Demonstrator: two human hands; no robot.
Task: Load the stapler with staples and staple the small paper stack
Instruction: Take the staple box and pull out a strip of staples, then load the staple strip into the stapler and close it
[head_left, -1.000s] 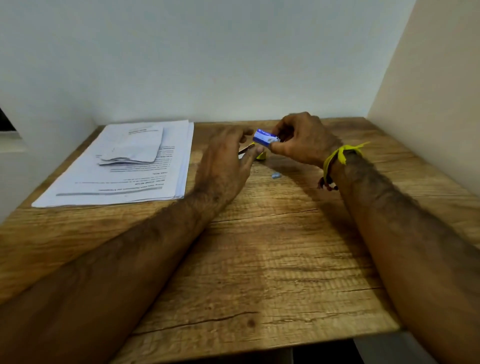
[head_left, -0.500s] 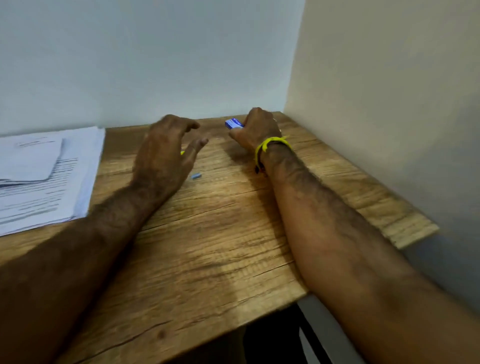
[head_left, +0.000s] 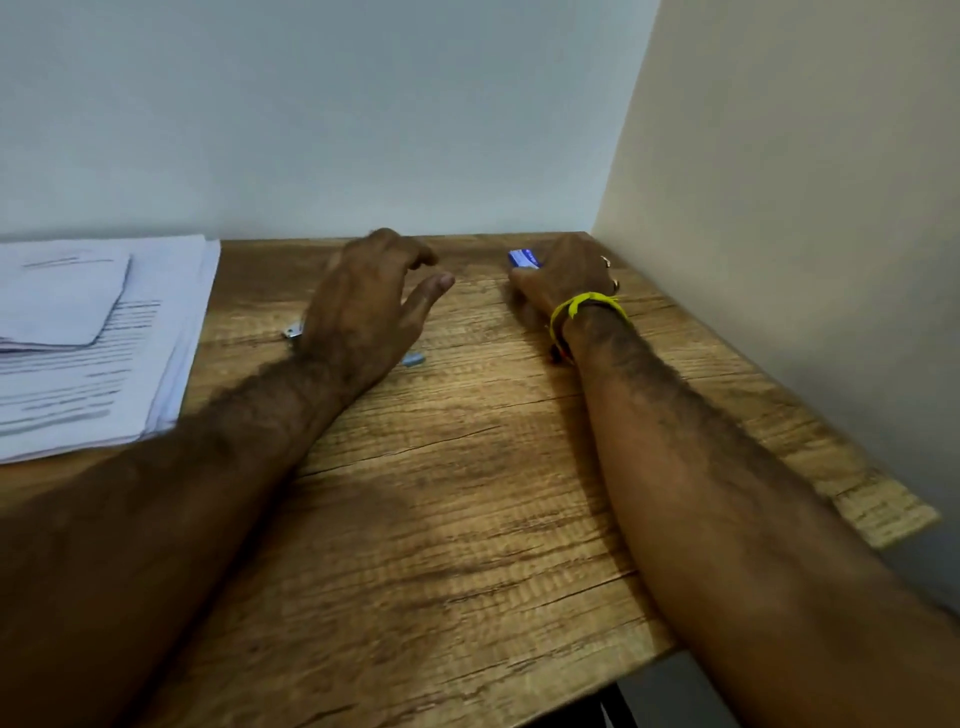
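Near the far right corner of the table (head_left: 467, 519), the blue staple box (head_left: 523, 257) is grasped by the right hand (head_left: 563, 275). Nothing is held by the left hand (head_left: 369, 306), whose fingers are loosely curled above the wood, and a metal part (head_left: 293, 330), maybe of the stapler, is seen beside its wrist. The paper stack (head_left: 104, 343) is laid at the left edge, well apart from both hands.

Matt grained wood table (head_left: 467, 519), seemingly

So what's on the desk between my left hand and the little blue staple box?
Nothing: in the head view, only bare wooden desk separates the left hand from the blue staple box, which the right hand holds near the back wall.
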